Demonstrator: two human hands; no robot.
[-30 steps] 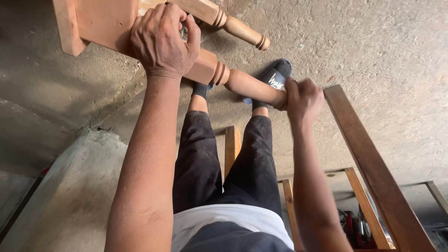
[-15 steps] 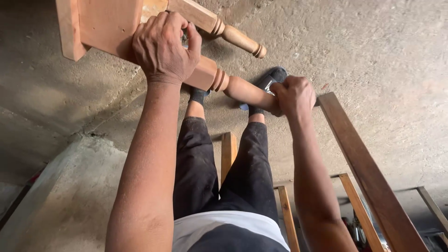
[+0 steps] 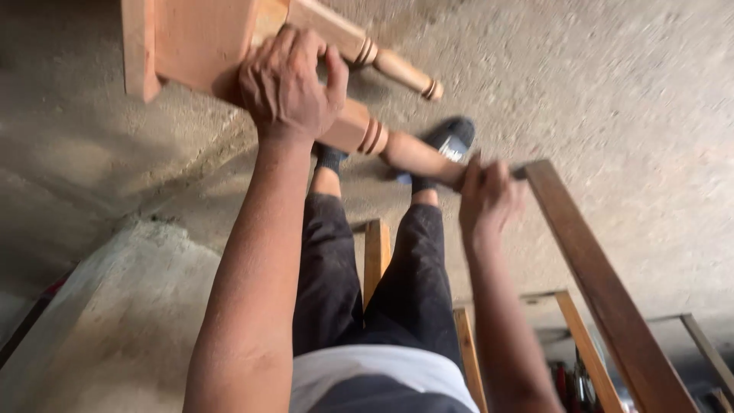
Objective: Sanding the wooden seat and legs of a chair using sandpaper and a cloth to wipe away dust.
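In the head view, the left hand [image 3: 290,84] grips a wooden furniture frame [image 3: 199,42] at upper left, beside its turned leg [image 3: 382,141]. The right hand [image 3: 485,195], blurred at centre, closes around that leg's thin end. The piece looks rigid, fairly heavy, best held at its square block.

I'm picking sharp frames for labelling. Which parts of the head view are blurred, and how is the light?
Head view: the right hand on the turned leg is motion-smeared, its fingers indistinct; the left hand on the wooden frame is sharper. Light is soft and even, no glare; the concrete floor looks slightly streaked.
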